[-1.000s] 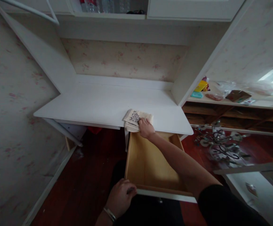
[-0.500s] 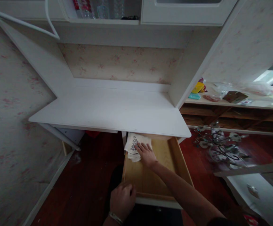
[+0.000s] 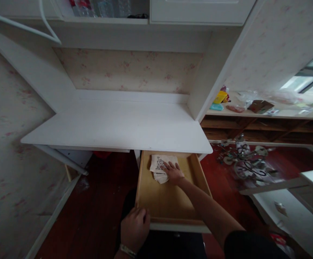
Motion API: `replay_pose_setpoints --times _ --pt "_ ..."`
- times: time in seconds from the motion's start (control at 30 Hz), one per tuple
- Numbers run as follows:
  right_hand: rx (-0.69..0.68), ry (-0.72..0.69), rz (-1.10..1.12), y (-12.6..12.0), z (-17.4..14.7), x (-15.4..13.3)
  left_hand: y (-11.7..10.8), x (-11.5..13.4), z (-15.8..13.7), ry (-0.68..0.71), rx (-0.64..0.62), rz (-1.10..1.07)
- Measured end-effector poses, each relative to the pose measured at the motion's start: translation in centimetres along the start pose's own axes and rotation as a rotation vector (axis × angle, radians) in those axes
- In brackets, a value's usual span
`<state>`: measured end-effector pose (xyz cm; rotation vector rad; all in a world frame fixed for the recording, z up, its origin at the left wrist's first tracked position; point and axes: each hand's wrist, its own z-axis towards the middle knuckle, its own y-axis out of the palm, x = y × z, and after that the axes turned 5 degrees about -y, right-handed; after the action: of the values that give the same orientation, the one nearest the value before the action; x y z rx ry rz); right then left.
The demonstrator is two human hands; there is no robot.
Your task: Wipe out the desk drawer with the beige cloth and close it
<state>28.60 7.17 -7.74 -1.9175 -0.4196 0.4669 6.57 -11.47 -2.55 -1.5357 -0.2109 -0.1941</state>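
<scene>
A pale wooden drawer stands pulled out from under a white desk. Inside it, at the far end, lies a folded cream cloth with a dark printed pattern. My right hand rests flat on the cloth's right side, fingers spread, pressing it to the drawer floor. My left hand is closed over the drawer's white front edge at its left corner; a bracelet sits on that wrist.
A wallpapered wall runs along the left. To the right a wooden shelf carries small packets and a box. A metal ornament lies on the red floor, and a white cabinet stands at the lower right. Bottles sit on the shelf above.
My right hand carried the folded cloth off the desk's front edge and down into the drawer, where it now lies. My left hand stayed on the drawer front.
</scene>
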Motion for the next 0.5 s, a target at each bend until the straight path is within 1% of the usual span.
replay_pose_setpoints --times 0.1,0.2,0.3,0.37,0.5 --pt "-0.023 0.082 -0.014 0.4 -2.3 3.1 -0.1 0.1 0.1 0.009 0.009 0.008" --pt "-0.06 0.153 0.016 0.3 -4.5 4.8 -0.3 0.2 0.0 0.017 0.012 0.012" --pt "-0.074 0.105 0.066 0.3 -6.8 4.9 -0.5 0.3 0.0 0.029 0.008 0.008" --pt "-0.09 0.06 0.084 0.6 -8.6 4.4 -0.6 0.3 0.0 0.038 0.007 0.006" --pt "-0.162 0.022 0.133 1.8 -12.1 3.1 -0.6 0.2 0.0 0.044 0.013 0.009"
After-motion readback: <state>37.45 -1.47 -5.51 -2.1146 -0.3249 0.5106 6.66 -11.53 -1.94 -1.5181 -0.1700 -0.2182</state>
